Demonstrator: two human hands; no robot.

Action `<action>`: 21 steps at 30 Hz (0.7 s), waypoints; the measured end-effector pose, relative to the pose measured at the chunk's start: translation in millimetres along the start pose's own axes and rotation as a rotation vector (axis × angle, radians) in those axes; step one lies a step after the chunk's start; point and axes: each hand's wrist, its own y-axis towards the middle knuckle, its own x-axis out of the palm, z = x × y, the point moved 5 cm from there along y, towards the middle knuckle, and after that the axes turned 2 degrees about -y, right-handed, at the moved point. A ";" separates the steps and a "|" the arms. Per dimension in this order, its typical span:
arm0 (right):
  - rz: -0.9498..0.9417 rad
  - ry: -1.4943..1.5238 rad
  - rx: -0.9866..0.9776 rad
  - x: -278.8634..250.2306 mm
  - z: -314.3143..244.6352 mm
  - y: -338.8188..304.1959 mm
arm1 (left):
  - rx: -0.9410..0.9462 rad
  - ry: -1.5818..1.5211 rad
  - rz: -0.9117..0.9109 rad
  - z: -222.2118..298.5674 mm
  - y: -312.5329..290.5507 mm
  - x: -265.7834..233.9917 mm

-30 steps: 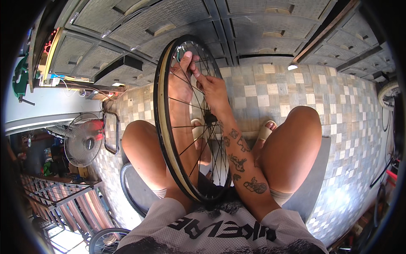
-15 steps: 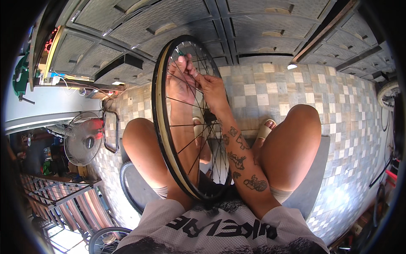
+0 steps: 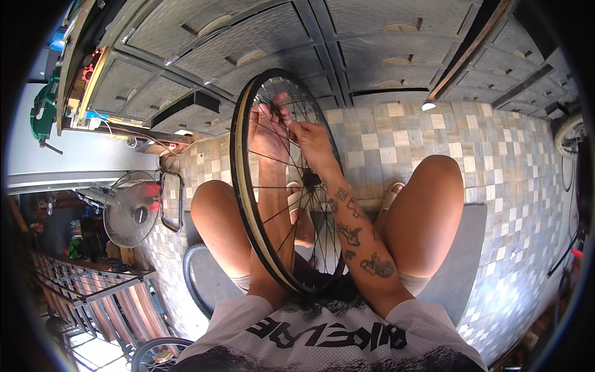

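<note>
A bicycle wheel [image 3: 240, 180] stands upright and tilted between my knees, its black rim lined with a pale strip. Thin dark spokes run from its black hub [image 3: 311, 180]. My left hand [image 3: 270, 131] reaches in among the spokes near the rim's far side, palm up with fingers curled. Something small and dark shows at its fingertips, too small to name. On the spokes' right side, my right hand [image 3: 313, 144] pinches thumb and fingers together close to the left fingertips. What it pinches is hidden.
Grey panelled cabinets [image 3: 384, 43] line the far side. A standing fan [image 3: 131, 214] and a green vise [image 3: 44, 115] are at the left. A tyre [image 3: 189, 279] lies beside my left leg on a grey mat [image 3: 465, 248]. Another wheel [image 3: 567, 136] is at the far right.
The wheel and both hands sit slightly lower and further right in the picture. My left fingers have curled in more, and a small dark thing now shows at their tips.
</note>
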 end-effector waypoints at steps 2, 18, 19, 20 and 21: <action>0.012 -0.075 0.048 0.0 2.4 -0.7 | -0.049 0.044 0.111 -3.9 -2.7 -8.1; 0.453 -0.350 -0.543 -13.1 -65.9 -28.5 | 0.172 0.373 0.126 31.3 -12.2 -8.1; 0.332 -0.245 -0.480 -6.4 -65.3 -28.1 | 0.215 0.409 0.090 36.1 -20.6 -2.8; 0.210 -0.134 -0.410 1.2 -63.5 -29.2 | 0.189 0.447 0.106 38.8 -25.1 -0.5; 0.077 -0.011 -0.385 9.1 -63.7 -31.4 | 0.184 0.482 0.091 40.9 -29.7 4.1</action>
